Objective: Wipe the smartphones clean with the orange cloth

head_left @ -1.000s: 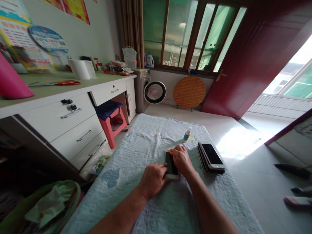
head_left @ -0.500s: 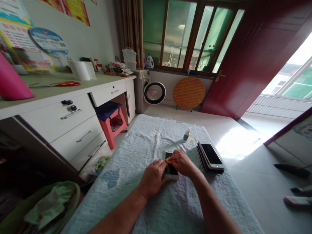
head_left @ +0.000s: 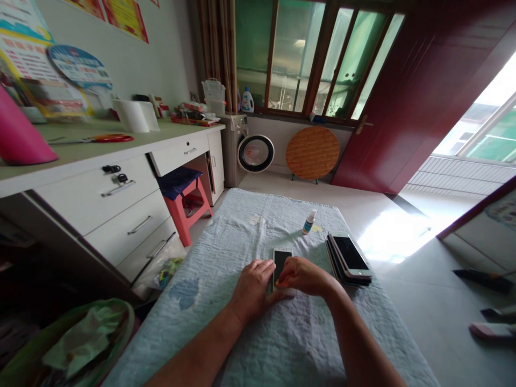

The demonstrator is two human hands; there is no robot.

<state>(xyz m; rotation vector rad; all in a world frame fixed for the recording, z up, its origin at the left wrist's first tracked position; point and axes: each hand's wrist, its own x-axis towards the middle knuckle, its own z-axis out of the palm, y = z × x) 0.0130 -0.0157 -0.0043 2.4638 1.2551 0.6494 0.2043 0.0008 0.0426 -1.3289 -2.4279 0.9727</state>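
Note:
A white phone [head_left: 283, 253] with a dark screen lies face up on the cloth-covered table. My left hand [head_left: 252, 284] holds it by the left side and the lower edge, fingers along the side and thumb at the bottom. Pinched in my right hand [head_left: 307, 275] is a small orange cloth [head_left: 284, 282], pressed on the lower part of the screen. That hand covers the phone's lower right. Just beyond stands a small spray bottle [head_left: 309, 222] with a white top and blue label. To the right is a stack of several phones or tablets [head_left: 350, 253], a white one on top.
A pale blue quilted cloth [head_left: 226, 242] covers the table. On the left are a white desk [head_left: 116, 215], a red stool [head_left: 186, 207] and a green bin [head_left: 116, 306]. Behind stand a washing machine [head_left: 234, 145] with its door open and a round wooden tabletop [head_left: 312, 153].
My right hand has slid the orange cloth down the phone's screen towards me, so the upper screen shows. My left hand stays at the phone's left side, its fingers a little straighter.

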